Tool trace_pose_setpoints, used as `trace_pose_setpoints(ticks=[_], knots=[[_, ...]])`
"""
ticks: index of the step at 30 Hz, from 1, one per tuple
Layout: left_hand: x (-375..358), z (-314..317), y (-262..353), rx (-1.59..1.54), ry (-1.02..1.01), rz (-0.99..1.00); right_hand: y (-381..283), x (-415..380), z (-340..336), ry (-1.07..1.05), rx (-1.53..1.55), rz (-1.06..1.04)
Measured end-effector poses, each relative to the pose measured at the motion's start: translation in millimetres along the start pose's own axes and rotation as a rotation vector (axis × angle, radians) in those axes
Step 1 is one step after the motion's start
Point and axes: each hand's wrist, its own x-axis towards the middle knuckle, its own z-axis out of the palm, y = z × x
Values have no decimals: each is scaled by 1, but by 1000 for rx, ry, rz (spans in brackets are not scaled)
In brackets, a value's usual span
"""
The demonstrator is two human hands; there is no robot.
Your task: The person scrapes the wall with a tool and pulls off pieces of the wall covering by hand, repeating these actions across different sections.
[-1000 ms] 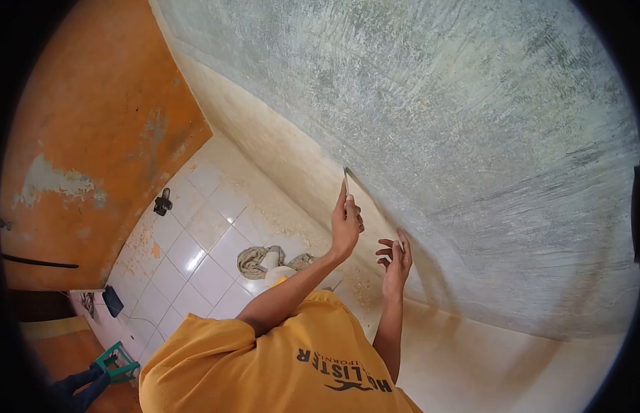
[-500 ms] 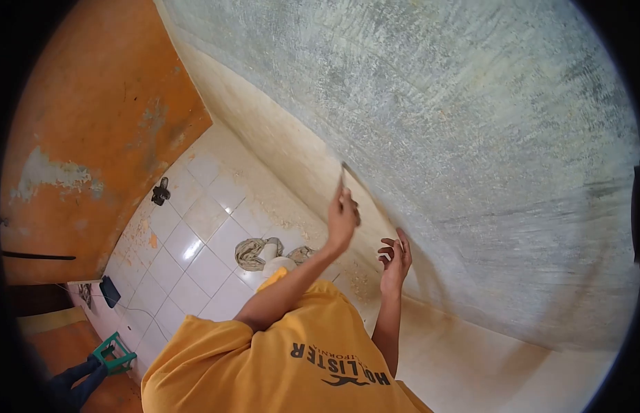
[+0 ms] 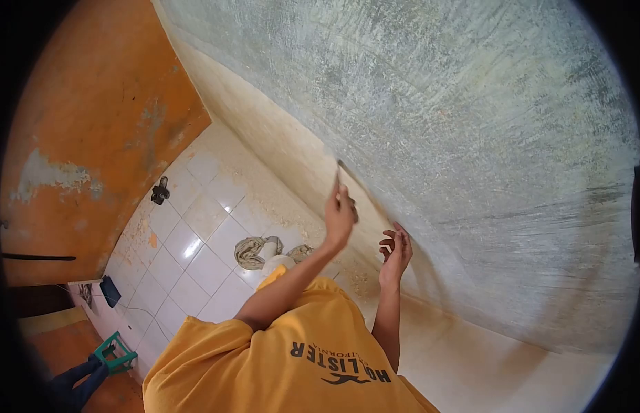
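Note:
My left hand is closed around a thin scraper, seen nearly edge-on. The scraper's dark tip meets the wall where rough grey surface borders a smooth cream band. Below and to the right, my right hand holds nothing. Its index finger reaches up to the wall along that same border, while the other fingers are loosely bent and apart.
Pale flakes litter the white tiled floor along the wall base. Crumpled greyish cloth lies by my feet. A dark object rests near the peeling orange wall. Someone's jeans-clad legs are beside a green stool.
My left hand and the scraper have shifted slightly left and up along the border. My right hand has edged slightly upward, its index finger still at the wall.

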Motion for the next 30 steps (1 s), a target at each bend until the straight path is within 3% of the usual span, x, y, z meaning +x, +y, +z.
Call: trace_pose_setpoints(ticks=[10, 13, 16, 19, 22, 26, 30], knots=[[-10, -5, 9, -20, -76, -60, 1, 5, -2, 41, 47, -19], [60, -35, 5, 43, 149, 46, 0, -1, -7, 42, 81, -51], [58, -39, 24, -67, -1, 78, -9, -3, -9, 43, 97, -64], [8, -11, 1, 19, 93, -47, -2, 2, -10, 60, 104, -44], [-37, 6, 3, -50, -108, -62, 1, 2, -7, 75, 93, -43], [15, -11, 12, -9, 27, -3, -2, 1, -7, 48, 99, -57], [-32, 5, 12, 35, -105, -49, 5, 6, -7, 55, 85, -37]])
